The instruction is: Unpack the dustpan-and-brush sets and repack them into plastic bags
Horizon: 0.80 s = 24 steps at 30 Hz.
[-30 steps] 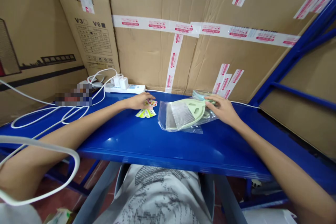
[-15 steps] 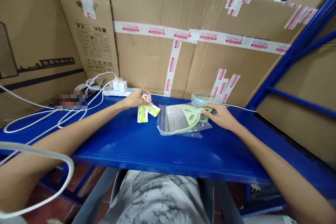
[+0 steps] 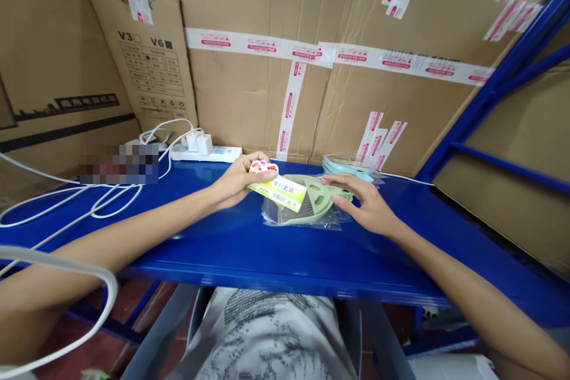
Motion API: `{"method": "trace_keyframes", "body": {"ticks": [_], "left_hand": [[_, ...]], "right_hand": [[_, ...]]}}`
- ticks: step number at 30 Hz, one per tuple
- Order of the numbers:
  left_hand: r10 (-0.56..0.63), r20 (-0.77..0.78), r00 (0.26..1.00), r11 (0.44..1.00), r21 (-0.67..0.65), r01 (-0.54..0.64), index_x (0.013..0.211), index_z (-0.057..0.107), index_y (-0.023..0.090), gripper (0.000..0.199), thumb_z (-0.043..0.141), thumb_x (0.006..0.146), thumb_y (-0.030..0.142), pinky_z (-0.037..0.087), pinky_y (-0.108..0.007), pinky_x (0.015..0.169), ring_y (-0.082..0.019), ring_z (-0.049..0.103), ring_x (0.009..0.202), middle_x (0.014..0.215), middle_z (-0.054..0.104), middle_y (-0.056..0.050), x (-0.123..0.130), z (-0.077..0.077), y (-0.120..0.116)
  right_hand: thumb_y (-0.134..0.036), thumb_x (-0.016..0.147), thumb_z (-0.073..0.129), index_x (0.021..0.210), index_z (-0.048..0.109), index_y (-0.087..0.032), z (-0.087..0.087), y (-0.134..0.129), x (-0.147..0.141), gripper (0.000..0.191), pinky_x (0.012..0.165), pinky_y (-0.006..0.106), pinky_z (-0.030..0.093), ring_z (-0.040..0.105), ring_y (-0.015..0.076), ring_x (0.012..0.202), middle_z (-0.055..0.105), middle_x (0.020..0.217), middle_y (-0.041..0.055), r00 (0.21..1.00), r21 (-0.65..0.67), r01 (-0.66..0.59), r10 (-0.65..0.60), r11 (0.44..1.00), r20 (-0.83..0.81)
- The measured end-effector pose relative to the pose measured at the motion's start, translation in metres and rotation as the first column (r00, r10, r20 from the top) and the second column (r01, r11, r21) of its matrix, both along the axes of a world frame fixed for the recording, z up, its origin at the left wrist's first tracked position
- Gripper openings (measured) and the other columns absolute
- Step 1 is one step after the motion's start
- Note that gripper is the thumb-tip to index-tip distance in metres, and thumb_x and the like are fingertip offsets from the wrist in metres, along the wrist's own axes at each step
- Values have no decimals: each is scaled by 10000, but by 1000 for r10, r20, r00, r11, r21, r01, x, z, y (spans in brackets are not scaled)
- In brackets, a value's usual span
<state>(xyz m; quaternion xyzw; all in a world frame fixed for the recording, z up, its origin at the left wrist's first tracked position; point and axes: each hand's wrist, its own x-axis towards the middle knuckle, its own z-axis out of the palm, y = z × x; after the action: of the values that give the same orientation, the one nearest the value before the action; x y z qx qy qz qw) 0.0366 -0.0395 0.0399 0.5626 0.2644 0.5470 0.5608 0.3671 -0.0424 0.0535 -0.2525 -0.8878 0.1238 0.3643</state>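
My left hand (image 3: 240, 181) is closed around a small white piece with red and pink prints (image 3: 263, 167) and yellow-green printed labels (image 3: 287, 191). These labels reach out over a light green dustpan and brush set (image 3: 318, 199), covering part of its bristles. Clear plastic bagging (image 3: 272, 217) lies around the set on the blue table. At the handle end, my right hand (image 3: 367, 205) has its fingers and thumb apart on either side of the green handle. Whether it presses on the handle I cannot tell. Behind the set lie light blue items in clear plastic (image 3: 347, 168).
A white power strip (image 3: 227, 154) with plugged-in chargers stands at the back left. White cables (image 3: 95, 205) loop across the left of the blue table (image 3: 249, 249). Tall cardboard (image 3: 249, 101) walls the back, and a blue metal frame (image 3: 485, 104) rises at right.
My left hand has moved right and nearer with the labels, which now overlap the dustpan set. My right hand has shifted slightly left at the handle, its fingers wider apart.
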Motion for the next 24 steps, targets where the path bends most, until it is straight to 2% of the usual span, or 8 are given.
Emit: {"method": "trace_keyframes", "body": {"ticks": [3, 6, 10, 12, 14, 17, 20, 24], "left_hand": [[-57, 29, 998, 998, 40, 56, 860, 584, 179, 491, 1012, 699, 361, 619, -281, 719, -209, 798, 800, 819, 785, -35, 8, 0, -12], [-99, 32, 995, 993, 74, 96, 816, 577, 173, 484, 998, 727, 394, 610, -280, 731, -221, 805, 831, 794, 772, -32, 16, -2, -22], [-182, 3, 983, 974, 140, 179, 740, 540, 179, 545, 1003, 709, 466, 596, -302, 719, -260, 803, 888, 717, 705, -10, 25, -3, -35], [-148, -62, 987, 972, 174, 156, 696, 506, 186, 591, 1011, 682, 492, 590, -322, 720, -247, 784, 842, 709, 701, -16, 28, -7, -38], [-10, -148, 989, 976, 213, 41, 663, 494, 192, 613, 1022, 645, 501, 554, -304, 666, -199, 726, 734, 713, 705, -23, 30, -13, -38], [193, -219, 956, 951, 280, -127, 647, 497, 197, 607, 1021, 623, 503, 476, -268, 588, -142, 617, 644, 717, 681, -16, 33, -25, -36], [208, -267, 941, 945, 303, -123, 712, 474, 210, 602, 1005, 649, 487, 459, -260, 588, -135, 597, 653, 734, 660, 3, 34, -33, -36], [133, -337, 932, 933, 359, -4, 1007, 559, 214, 504, 959, 752, 387, 505, -268, 689, -149, 660, 738, 831, 715, 5, 32, -32, -38]], "right_hand": [[-444, 1074, 646, 1638, 427, -405, -5, -9, -9, 606, 1205, 527, 495, 621, 278, 1409, 599, 1535, 95, 972, -276, -229, 205, 934, -111], [-531, 1063, 646, 1707, 236, -458, -11, -15, -15, 767, 1251, 560, 428, 529, 282, 1504, 489, 1636, 103, 923, -412, -385, 338, 826, -183], [-585, 982, 749, 1725, 149, -468, -18, -22, -21, 962, 1323, 582, 272, 294, 292, 1647, 303, 1769, 99, 934, -389, -357, 326, 849, -146], [-610, 951, 777, 1730, 166, -445, -19, -27, -23, 1003, 1322, 573, 277, 301, 300, 1643, 301, 1772, 112, 929, -368, -371, 347, 853, -131], [-627, 949, 771, 1737, 164, -413, -19, -33, -25, 1017, 1250, 532, 416, 500, 297, 1519, 430, 1693, 151, 902, -397, -430, 410, 811, -139], [-561, 947, 807, 1737, 174, -397, -22, -41, -31, 1026, 968, 371, 616, 714, 221, 1168, 576, 1535, 157, 880, -438, -465, 455, 769, -135], [-428, 929, 856, 1723, 260, -377, -32, -46, -37, 994, 696, 238, 606, 695, 137, 871, 661, 1364, 112, 916, -390, -384, 400, 837, -45], [-241, 1024, 694, 1516, 623, -280, -38, -48, -41, 499, 623, 230, 535, 577, 96, 632, 711, 952, 15, 954, -157, -268, 284, 951, 93]]}}
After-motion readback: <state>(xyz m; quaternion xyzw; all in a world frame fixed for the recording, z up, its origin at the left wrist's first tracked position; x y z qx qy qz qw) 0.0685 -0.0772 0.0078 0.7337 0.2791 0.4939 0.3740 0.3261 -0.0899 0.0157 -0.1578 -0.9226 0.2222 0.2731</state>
